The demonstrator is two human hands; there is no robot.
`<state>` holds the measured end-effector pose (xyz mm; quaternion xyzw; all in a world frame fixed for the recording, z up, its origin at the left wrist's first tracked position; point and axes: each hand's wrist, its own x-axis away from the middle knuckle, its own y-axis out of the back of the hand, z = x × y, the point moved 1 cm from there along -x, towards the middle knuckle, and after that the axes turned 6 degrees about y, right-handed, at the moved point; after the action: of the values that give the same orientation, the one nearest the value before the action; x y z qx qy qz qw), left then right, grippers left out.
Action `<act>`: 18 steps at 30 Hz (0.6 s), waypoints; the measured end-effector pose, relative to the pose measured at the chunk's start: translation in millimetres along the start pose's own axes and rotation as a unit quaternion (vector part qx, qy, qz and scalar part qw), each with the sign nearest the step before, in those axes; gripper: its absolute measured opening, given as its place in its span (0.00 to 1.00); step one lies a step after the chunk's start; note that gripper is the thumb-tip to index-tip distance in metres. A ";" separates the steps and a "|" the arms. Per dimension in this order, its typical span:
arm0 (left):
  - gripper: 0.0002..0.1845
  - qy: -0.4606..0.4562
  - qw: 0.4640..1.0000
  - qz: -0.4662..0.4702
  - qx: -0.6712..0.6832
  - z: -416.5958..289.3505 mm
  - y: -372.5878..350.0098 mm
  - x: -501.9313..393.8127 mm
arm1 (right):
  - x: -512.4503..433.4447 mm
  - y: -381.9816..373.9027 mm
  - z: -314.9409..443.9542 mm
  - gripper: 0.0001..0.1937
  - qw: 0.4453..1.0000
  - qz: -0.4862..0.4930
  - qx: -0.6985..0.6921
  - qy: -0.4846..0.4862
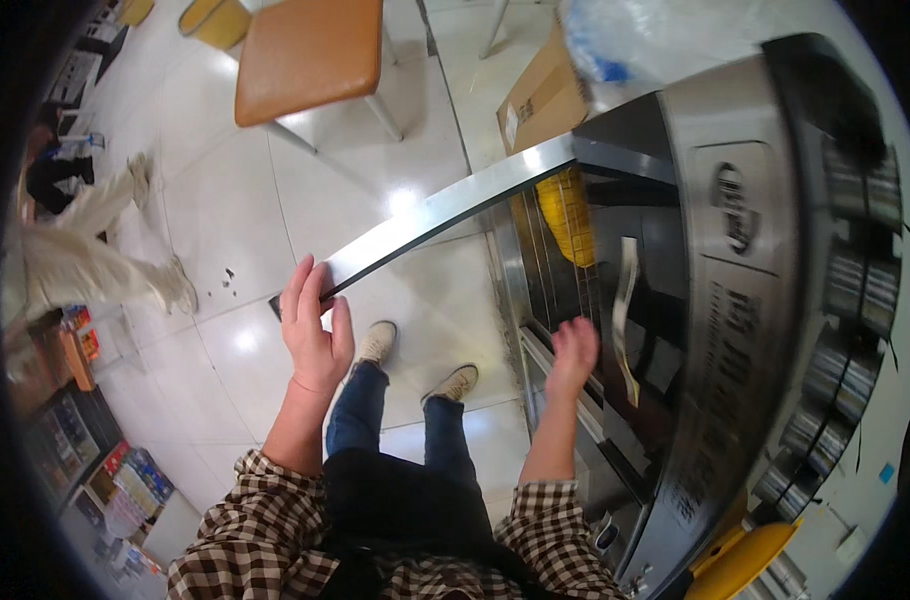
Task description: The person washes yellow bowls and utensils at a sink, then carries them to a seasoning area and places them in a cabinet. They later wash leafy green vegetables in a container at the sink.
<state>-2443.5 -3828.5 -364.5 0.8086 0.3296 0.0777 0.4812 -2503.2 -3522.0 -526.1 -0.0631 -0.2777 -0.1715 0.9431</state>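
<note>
My left hand rests its fingers against the free end of a metal-framed cabinet door, which stands swung out over the floor. My right hand is raised at the front of a stainless steel cabinet; its fingers look slightly curled and blurred, and nothing shows in them. Behind the cabinet front, yellow items sit by a wire rack. A pale curved strip shows on the dark surface beside my right hand.
A brown-seated chair stands ahead on the tiled floor. A cardboard box lies behind the door's hinge side. At the left, a person's legs are near shelves of goods. A yellow round object is at lower right.
</note>
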 end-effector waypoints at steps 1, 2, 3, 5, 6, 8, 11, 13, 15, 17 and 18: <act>0.18 -0.027 0.995 0.006 -0.093 16.4 0.1 -6.5 | 18.2 -7.0 -18.8 0.19 0.999 0.042 0.022 0.020; 0.16 0.002 0.988 0.024 -0.151 33.3 -1.8 -12.4 | 39.7 -10.7 -33.3 0.18 0.992 0.114 0.035 0.040; 0.15 0.031 0.978 0.042 -0.202 50.4 -5.3 -17.3 | 62.9 -11.8 -47.1 0.16 0.984 0.166 0.056 0.042; 0.14 0.058 0.960 0.079 -0.262 81.8 -15.2 -26.1 | 104.2 -9.3 -66.0 0.15 0.967 0.233 0.104 0.028; 0.13 0.054 0.956 0.097 -0.271 94.9 -25.8 -34.1 | 122.8 -6.2 -69.3 0.14 0.956 0.269 0.117 0.013; 0.13 0.084 0.939 0.182 -0.280 113.5 -41.9 -47.7 | 154.9 -1.3 -64.0 0.11 0.945 0.302 0.123 -0.024; 0.14 0.131 0.884 0.352 -0.277 116.6 -70.0 -39.7 | 170.7 13.7 -38.0 0.10 0.929 0.335 0.153 -0.028; 0.15 0.136 0.872 0.390 -0.261 91.3 -64.9 -9.6 | 197.3 33.9 7.5 0.11 0.942 0.309 0.131 0.016; 0.16 0.135 0.864 0.410 -0.260 70.5 -85.4 22.2 | 206.5 54.3 40.1 0.11 0.949 0.284 0.132 0.039; 0.17 0.092 0.862 0.435 -0.242 55.2 -114.5 47.4 | 212.8 71.4 67.9 0.11 0.953 0.251 0.149 0.085; 0.17 0.084 0.862 0.445 -0.229 48.0 -130.5 59.1 | 215.9 79.6 79.9 0.11 0.953 0.231 0.163 0.107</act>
<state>-2436.5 -3785.8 -509.3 0.7266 -0.0537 0.4243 0.5377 -2344.9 -3492.9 -343.3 0.0481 -0.1772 0.0928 0.9786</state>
